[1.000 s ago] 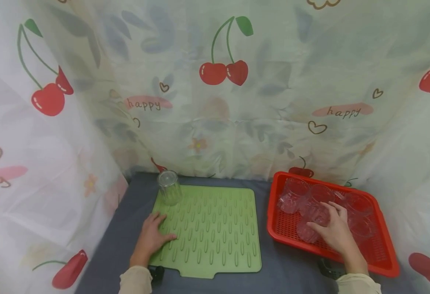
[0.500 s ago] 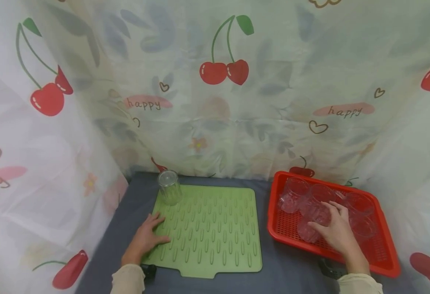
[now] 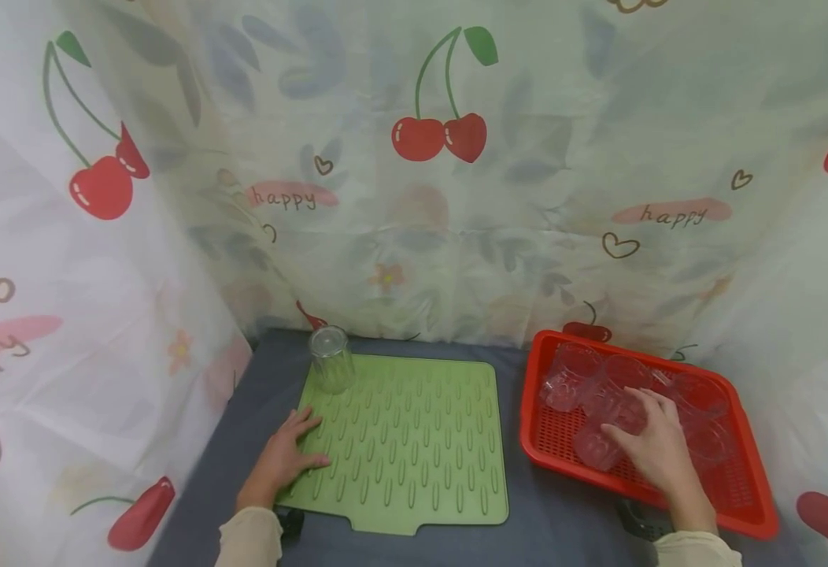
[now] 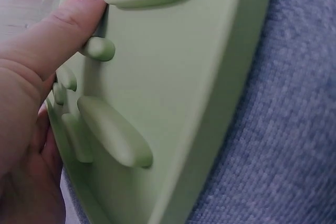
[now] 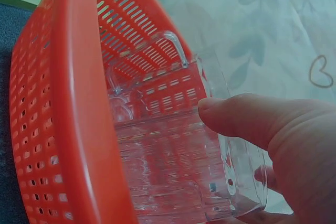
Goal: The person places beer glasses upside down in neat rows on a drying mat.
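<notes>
My left hand (image 3: 288,453) rests on the left edge of the light green draining mat (image 3: 414,441), fingers spread and thumb on its raised ridges. In the left wrist view the thumb (image 4: 68,22) touches the mat, other fingers beside the rim. A clear drinking glass (image 3: 332,366) stands upside down at the mat's far left corner. Inside the red basket (image 3: 570,472), my right hand (image 3: 658,445) grips a clear glass (image 5: 168,166), thumb on one side and fingers on the other. That glass lies on its side, partly hidden by the basket rim in the right wrist view.
Several more clear glasses (image 3: 622,374) lie in the basket, at least one with a handle (image 5: 170,40). A dark grey-blue cloth (image 3: 520,504) covers the table. Cherry-printed curtains (image 3: 442,252) hang behind and on both sides.
My left hand has slid a little left toward the mat's edge. The right hand keeps its place at the glass in the basket. The head view has shifted slightly.
</notes>
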The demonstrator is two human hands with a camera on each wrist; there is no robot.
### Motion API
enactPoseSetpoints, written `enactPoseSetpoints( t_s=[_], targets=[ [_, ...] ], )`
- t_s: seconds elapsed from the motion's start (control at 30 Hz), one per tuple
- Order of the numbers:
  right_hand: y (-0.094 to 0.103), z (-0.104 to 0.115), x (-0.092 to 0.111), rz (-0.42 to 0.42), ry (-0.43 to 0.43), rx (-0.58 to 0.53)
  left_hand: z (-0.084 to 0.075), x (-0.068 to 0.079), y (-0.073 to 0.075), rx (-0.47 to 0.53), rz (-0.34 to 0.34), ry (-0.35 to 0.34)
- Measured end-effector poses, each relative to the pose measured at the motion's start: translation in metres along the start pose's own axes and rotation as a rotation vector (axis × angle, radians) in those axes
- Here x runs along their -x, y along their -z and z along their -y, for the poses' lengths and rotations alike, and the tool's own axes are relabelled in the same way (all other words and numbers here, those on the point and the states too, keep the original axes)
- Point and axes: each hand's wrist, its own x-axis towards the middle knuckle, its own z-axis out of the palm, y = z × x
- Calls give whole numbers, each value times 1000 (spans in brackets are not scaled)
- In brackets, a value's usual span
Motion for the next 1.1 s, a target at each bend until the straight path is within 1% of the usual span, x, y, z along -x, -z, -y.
enactPoseSetpoints(
  t_s=[0.17, 0.4, 0.77, 0.87, 1.0, 1.1],
  targets=[
    [2, 4, 2, -8, 2, -1, 1, 0, 1, 3, -4, 4],
    [8, 11, 4, -38, 45, 9, 1, 0, 2, 13, 4, 15],
    [19, 21, 11, -15, 28, -3, -1, 3, 1, 38, 5, 18],
    [22, 24, 12, -33, 57, -4, -2, 4, 1, 37, 3, 14],
    [25, 27, 13, -78, 115, -6, -2, 5, 1, 36, -4, 5],
    [27, 29, 13, -104, 141, 0, 0, 5, 0, 37, -8, 1]
  ],
)
